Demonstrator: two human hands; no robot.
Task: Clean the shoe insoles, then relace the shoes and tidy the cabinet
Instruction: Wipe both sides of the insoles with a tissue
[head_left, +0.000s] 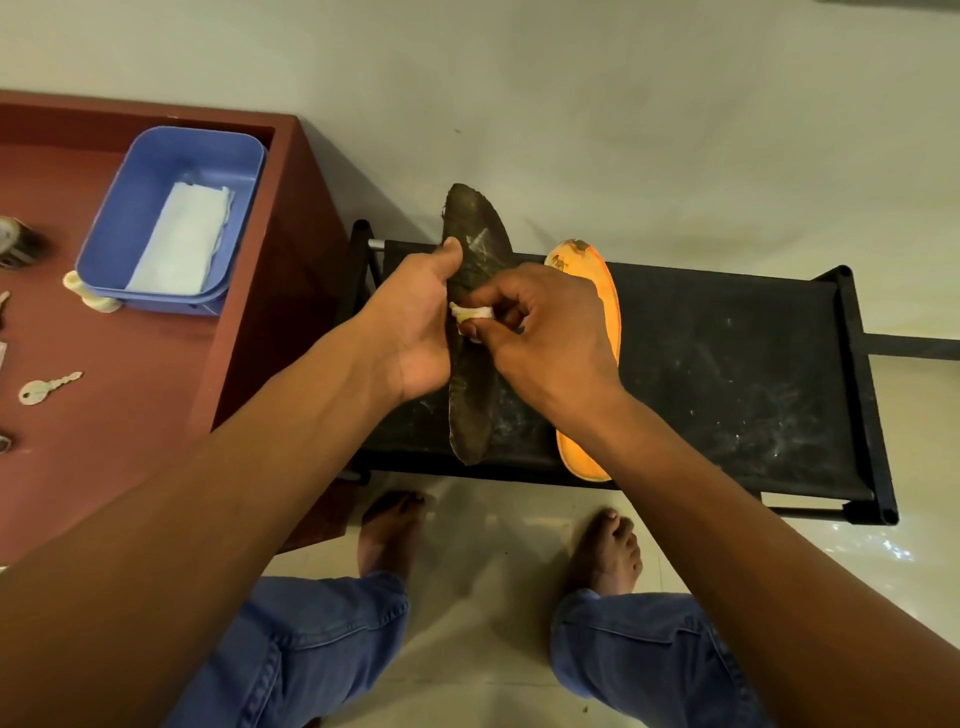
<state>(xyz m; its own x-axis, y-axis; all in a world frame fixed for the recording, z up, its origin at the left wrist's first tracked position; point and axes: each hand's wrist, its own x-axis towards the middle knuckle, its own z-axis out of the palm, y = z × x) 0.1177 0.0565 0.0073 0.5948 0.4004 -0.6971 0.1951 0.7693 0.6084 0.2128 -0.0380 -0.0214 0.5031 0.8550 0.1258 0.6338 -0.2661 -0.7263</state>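
The left hand (415, 332) grips the dark insole (470, 332) on edge; the right hand (540, 332) pinches a white wipe (470, 313) against it. Hard rubbing may buckle the thin insole or shred the wipe.

we see a dark brown insole (470, 405), worn and scuffed with pale scratches near the toe, held on edge above the black rack top (727, 364), toe end pointing away, heel end toward us. a small wad of white cloth (471, 313) sits pressed against its middle. an orange insole (605, 312) lies flat on the rack just to its right, stained at the toe, partly hidden.
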